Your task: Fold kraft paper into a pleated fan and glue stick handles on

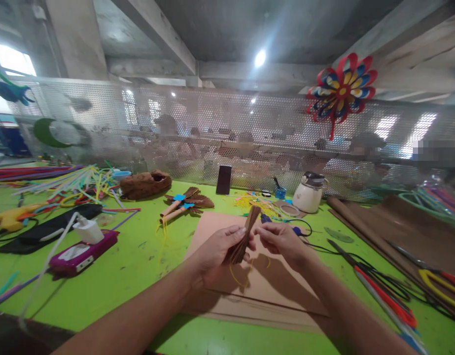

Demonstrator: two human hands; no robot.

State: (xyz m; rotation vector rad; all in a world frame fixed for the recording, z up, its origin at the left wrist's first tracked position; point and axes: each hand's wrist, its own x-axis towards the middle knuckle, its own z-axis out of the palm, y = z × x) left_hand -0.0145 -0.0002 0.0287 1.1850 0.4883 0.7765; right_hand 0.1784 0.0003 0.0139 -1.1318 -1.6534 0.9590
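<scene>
Over on the left of the green table (pixel 138 266) lie a pink box (pixel 81 252) with a white charger (pixel 87 230) on it and a heap of coloured straws (pixel 75 182), well apart from the work. At the middle, above a brown cardboard sheet (pixel 264 281), the left hand (pixel 218 249) is closed around a bundle of folded brown paper strips (pixel 245 236), and the right hand (pixel 282 241) pinches close beside its top. The bundle looks light, thin and easily creased, best held low where the folds gather, while black cables (pixel 360 261) and a white jar (pixel 308 195) crowd the right.
</scene>
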